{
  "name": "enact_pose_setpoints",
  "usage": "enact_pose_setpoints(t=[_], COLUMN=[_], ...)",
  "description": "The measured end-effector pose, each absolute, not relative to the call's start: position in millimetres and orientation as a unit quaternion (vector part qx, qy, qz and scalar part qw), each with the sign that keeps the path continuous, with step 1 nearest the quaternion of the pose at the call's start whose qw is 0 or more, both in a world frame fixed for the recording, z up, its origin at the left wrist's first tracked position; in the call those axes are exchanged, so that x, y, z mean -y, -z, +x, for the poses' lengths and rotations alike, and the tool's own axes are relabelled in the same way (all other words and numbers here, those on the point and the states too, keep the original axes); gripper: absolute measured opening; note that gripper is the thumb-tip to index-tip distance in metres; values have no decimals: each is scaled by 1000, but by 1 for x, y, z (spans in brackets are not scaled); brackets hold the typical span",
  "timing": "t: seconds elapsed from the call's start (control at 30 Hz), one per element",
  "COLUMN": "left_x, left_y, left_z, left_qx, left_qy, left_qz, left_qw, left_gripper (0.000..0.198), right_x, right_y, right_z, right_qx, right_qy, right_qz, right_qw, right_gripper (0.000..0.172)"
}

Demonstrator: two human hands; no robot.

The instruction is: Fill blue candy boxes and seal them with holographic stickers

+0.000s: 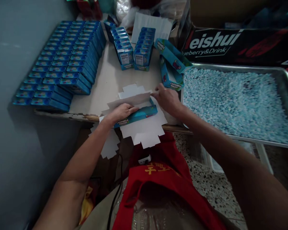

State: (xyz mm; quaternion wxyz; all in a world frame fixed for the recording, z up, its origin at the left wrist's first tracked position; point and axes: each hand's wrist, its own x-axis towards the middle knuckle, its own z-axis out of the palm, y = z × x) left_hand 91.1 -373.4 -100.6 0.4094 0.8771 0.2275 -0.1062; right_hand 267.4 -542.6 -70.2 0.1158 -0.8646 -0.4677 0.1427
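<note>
A partly folded blue cardboard box (pixel 141 114), printed "Caramelo Macizo", lies in front of me with its white inner side showing. My left hand (pixel 123 112) is closed on its near left wall, fingers over the edge. At the far right corner, my right hand (pixel 166 98) pinches a raised white flap (pixel 129 99). Beneath the box are flat unfolded box blanks (pixel 144 131), white side up, jutting past the table's front edge. Another white blank (pixel 109 145) hangs over the edge at the left.
Rows of small blue packs (pixel 69 60) stand at left. Two filled display boxes (pixel 127 66) are at the back. Two folded Caramelo Macizo boxes (pixel 171 78) lean together beside a metal tray (pixel 232 65) of blue-white candies. A black carton (pixel 240 48) stands behind the tray.
</note>
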Motion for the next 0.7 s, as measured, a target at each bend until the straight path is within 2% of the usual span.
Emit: enact_pose_setpoints(t=[0.1,0.2,0.27,0.37,0.43,0.53,0.7], left_x=[379,397,410,428,437,443,445], left_y=[105,102,99,102,109,118,116], left_z=[90,79,68,46,35,30,33], left_qx=[-220,-252,-259,-222,-211,-226,-219], left_qy=[54,-12,-52,-66,-48,-14,8], left_qz=[889,907,932,968,975,974,976], left_qw=[398,336,248,101,43,6,8], left_gripper=[44,31,26,30,34,37,43], right_x=[558,566,567,566,565,563,553], right_y=[78,97,110,120,121,120,109], right_z=[241,222,216,215,214,210,211], right_qx=[598,705,709,700,701,698,686], right_qy=[5,5,4,7,1,-13,-76], right_qz=[-790,-705,-703,-712,-711,-715,-724], right_qw=[133,72,52,56,55,36,-11], right_gripper=[27,26,29,33,33,33,41])
